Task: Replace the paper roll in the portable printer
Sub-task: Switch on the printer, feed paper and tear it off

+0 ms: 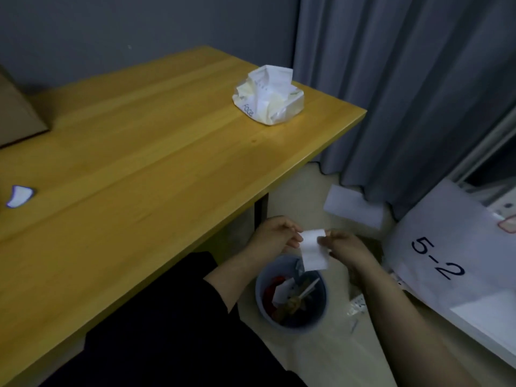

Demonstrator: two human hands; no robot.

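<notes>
I see both hands out past the right edge of the wooden table [156,152], down over the floor, with a strip of white paper [313,251] stretched between them. The left hand [275,236] pinches the strip's upper left corner, thumb and fingers closed together on it. The right hand [344,247] pinches the upper right edge in the same way, its fingers curled tight around the paper. The strip is plain white, with no print that I can make out; it is narrow and somewhat longer than wide, and it hangs limp from the two grips with a soft bend across its middle. Its lower end dangles directly above a round blue waste bin [290,298] standing on the floor, and the bin holds crumpled scraps in white, red and brown. I cannot tell whether the paper touches anything in the bin; it appears to hang clear of the rim.

On the table, well apart from the hands, sits an opened soft pack of tissues [268,96] near the far right corner. A small white object [19,195] lies at the table's left edge, too blurred for me to identify. A brown cardboard box [19,107] sits at the far left. To the right a white sheet marked "5-2" [438,261] leans near the grey curtain [391,79].
</notes>
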